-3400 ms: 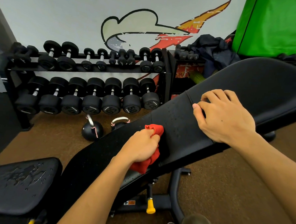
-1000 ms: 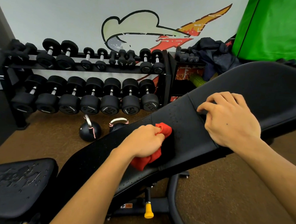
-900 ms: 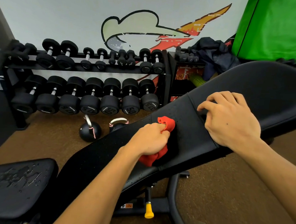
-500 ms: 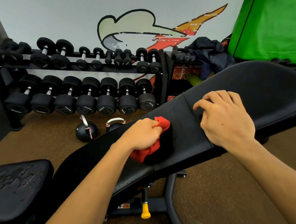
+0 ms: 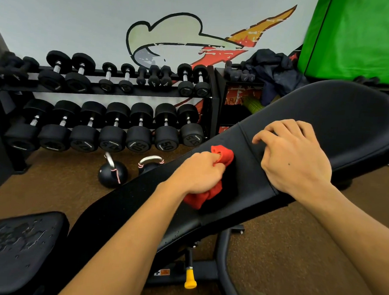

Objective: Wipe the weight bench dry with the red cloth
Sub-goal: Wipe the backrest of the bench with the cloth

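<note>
The black weight bench (image 5: pixel 348 123) slants from lower left up to the right, its backrest pad filling the middle of the view. My left hand (image 5: pixel 198 175) grips the bunched red cloth (image 5: pixel 219 171) and presses it on the pad just left of the cross seam. My right hand (image 5: pixel 294 159) rests on the pad to the right of the seam, fingers bent with the tips touching the surface. The separate seat pad (image 5: pixel 19 244) at lower left carries water droplets.
A two-tier dumbbell rack (image 5: pixel 105 111) lines the wall behind. Two kettlebells (image 5: pixel 113 173) stand on the brown floor beside the bench. A green mat (image 5: pixel 357 38) leans at upper right, dark clothing (image 5: pixel 274 72) beside it. The bench frame has a yellow-tipped pin (image 5: pixel 190 282) below.
My left hand has kept rubbing the red cloth back and forth over the same patch of pad, now slightly higher toward the seam. My right hand has stayed in place.
</note>
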Motion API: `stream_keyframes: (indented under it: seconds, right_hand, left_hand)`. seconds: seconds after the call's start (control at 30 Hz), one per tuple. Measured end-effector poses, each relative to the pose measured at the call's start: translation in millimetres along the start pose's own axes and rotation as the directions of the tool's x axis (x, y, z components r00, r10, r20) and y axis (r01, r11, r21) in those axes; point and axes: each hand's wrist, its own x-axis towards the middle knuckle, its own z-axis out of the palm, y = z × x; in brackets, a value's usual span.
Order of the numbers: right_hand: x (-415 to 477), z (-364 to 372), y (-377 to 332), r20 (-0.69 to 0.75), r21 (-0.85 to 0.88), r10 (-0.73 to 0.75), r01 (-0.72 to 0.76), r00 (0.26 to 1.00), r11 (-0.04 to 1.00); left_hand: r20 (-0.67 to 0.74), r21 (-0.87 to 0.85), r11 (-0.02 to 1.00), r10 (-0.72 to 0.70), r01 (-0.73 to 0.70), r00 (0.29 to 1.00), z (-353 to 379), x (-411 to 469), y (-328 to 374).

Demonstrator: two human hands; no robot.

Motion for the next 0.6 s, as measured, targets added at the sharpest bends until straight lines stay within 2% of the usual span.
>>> stream_keyframes:
  seconds: [0.07,0.13,0.2,0.27,0.33,0.4,0.5,0.6]
  right_hand:
    - [0,0,-1,0.003,-0.001,0.012,-0.012,1.000,1.000]
    - [0,0,-1,0.009,0.000,0.013,-0.013,1.000,1.000]
    - [0,-1,-1,0.015,-0.004,0.008,-0.008,1.000,1.000]
    - [0,0,-1,0.017,-0.007,0.006,-0.005,1.000,1.000]
    - [0,0,-1,0.017,-0.010,0.006,-0.006,1.000,1.000]
    - [0,1,-1,0.028,-0.016,0.007,-0.006,1.000,1.000]
    - [1,0,-1,0.048,-0.016,0.011,-0.010,0.999,1.000]
    - [0,-2,-2,0.063,-0.026,-0.008,0.009,0.998,1.000]
  left_hand:
    - [-0.005,0.011,0.996,0.084,-0.084,0.996,7,0,14]
    - [0.065,-0.035,0.989,0.149,-0.147,0.987,8,-5,19]
    - [0.160,-0.127,0.983,0.152,-0.133,0.975,5,-14,15]
    - [0.221,-0.206,0.977,0.094,-0.048,0.971,-3,-22,7]
    - [0.190,-0.189,0.982,0.035,0.002,0.981,-8,-19,0]
    - [0.100,-0.080,0.997,0.018,-0.010,0.995,-8,-8,3]
    - [0.023,0.038,0.994,0.102,-0.103,0.994,4,2,22]
    - [0.058,-0.012,0.984,0.180,-0.180,0.982,12,-7,32]
